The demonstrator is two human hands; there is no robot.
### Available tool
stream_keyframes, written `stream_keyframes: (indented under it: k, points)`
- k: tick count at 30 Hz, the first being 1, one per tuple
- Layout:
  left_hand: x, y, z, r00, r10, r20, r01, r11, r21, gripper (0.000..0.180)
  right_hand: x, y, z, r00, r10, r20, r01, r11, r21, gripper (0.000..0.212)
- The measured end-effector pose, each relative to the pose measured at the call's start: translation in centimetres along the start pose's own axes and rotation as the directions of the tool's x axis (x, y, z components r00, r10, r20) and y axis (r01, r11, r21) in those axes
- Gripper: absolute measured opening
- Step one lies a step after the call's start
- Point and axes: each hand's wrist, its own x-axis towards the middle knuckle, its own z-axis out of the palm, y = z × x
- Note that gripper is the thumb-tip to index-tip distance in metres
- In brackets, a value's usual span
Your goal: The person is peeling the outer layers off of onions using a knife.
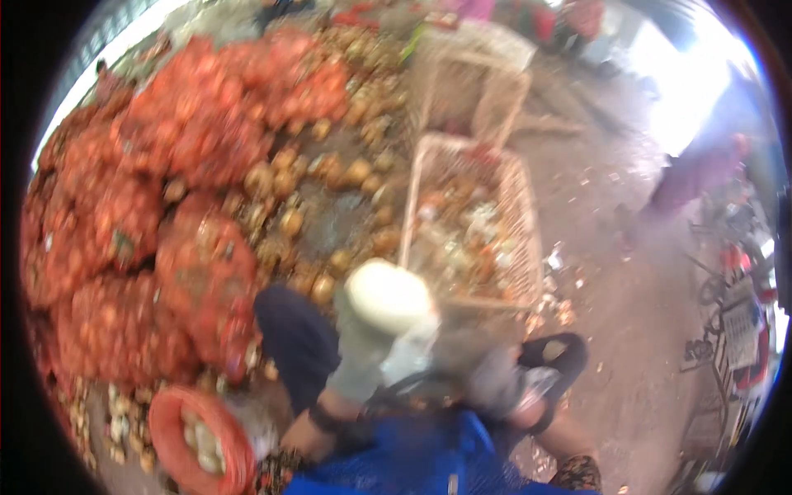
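Observation:
A large peeled onion (388, 295), pale and smooth, is held up in front of me in my left hand (365, 346). That hand wears a light grey glove, and its fingers are closed around the onion from below. My right hand (493, 378), gloved too, is close to my lap on the right. Motion smears its fingers, so whether it holds anything cannot be made out. Just beyond both hands stands a pinkish plastic crate (530, 223) with onion skins and scraps (466, 239) inside.
Red mesh sacks full of onions (206, 272) are piled at the left. Loose unpeeled onions (290, 221) lie between sacks and crate. An open red sack (238, 450) with pale onions is at lower left. Another crate (470, 91) stands behind; a blurred person (693, 177) is at right.

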Motion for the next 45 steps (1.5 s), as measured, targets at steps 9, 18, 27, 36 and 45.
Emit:
stream_keyframes:
  k: [9, 18, 27, 36, 45]
  points:
    - [1.8, 1.0, 2.1, 0.957, 0.290, 0.029, -0.253, 0.775, 0.579, 0.076, -3.8, 14.1, 0.1, 0.818, 0.497, -0.289, -0.510, 0.859, 0.033, 0.040]
    - [2.2, 0.4, 3.5, 0.898, 0.438, 0.033, -0.379, 0.734, 0.564, 0.083, -0.3, 6.5, 4.8, 0.807, 0.501, 0.313, -0.260, -0.174, 0.950, 0.070]
    - [0.8, 2.5, 6.4, 0.675, 0.357, 0.645, -0.363, -0.600, 0.712, 0.106, 1.0, 4.4, 3.2, 0.679, 0.652, 0.338, -0.278, -0.197, 0.940, 0.049]
    - [1.5, -1.2, 2.1, 0.950, 0.307, 0.062, -0.293, 0.803, 0.519, 0.068, 2.2, 1.1, 1.5, 0.676, 0.699, 0.232, -0.233, -0.095, 0.968, 0.056]
    - [2.6, 2.4, 1.7, 0.976, 0.195, 0.101, -0.184, 0.977, -0.106, 0.075, -3.0, 9.0, -0.2, 0.566, 0.800, 0.200, -0.296, -0.030, 0.955, 0.060]
